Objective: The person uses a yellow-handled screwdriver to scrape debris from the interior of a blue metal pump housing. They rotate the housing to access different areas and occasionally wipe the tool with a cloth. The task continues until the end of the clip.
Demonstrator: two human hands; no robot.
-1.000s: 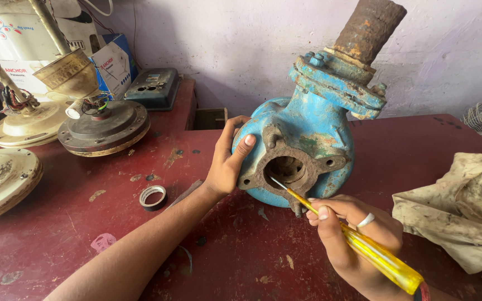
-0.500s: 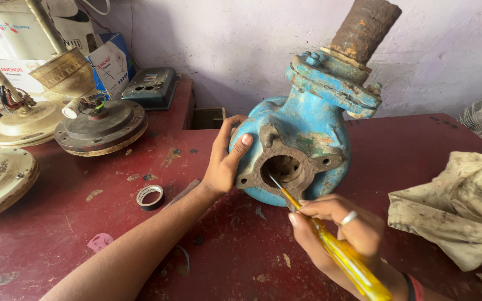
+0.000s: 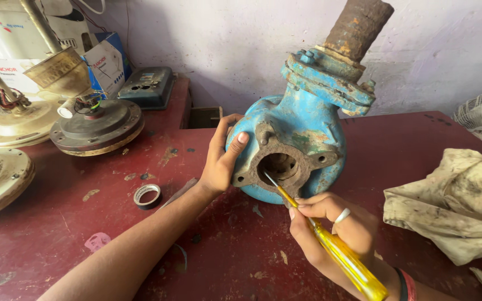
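1. The left hand (image 3: 223, 159) lay flat against the side of the blue pump casing (image 3: 299, 136), fingers spread and resting on the metal, thumb near the rusty flange (image 3: 283, 164). It steadied the casing and did not clamp it.
2. The right hand (image 3: 330, 228) was closed around the yellow handle of a screwdriver (image 3: 330, 242). The thin blade pointed up and to the left, and its tip was at the lower rim of the round opening in the flange.
3. The casing stood upright on the dark red table (image 3: 112, 223), near its middle, with a rusty pipe (image 3: 357, 28) rising from the top.
4. In my judgement, the step in hand was scraping or prying inside the opening. The next move would need a firm left hand and a small, controlled push of the blade, because the tip could slip off the rim.
5. A roll of tape (image 3: 147, 195) lay to the left, a dirty cloth (image 3: 453, 203) to the right, and fan motor parts (image 3: 96, 125) at the back.
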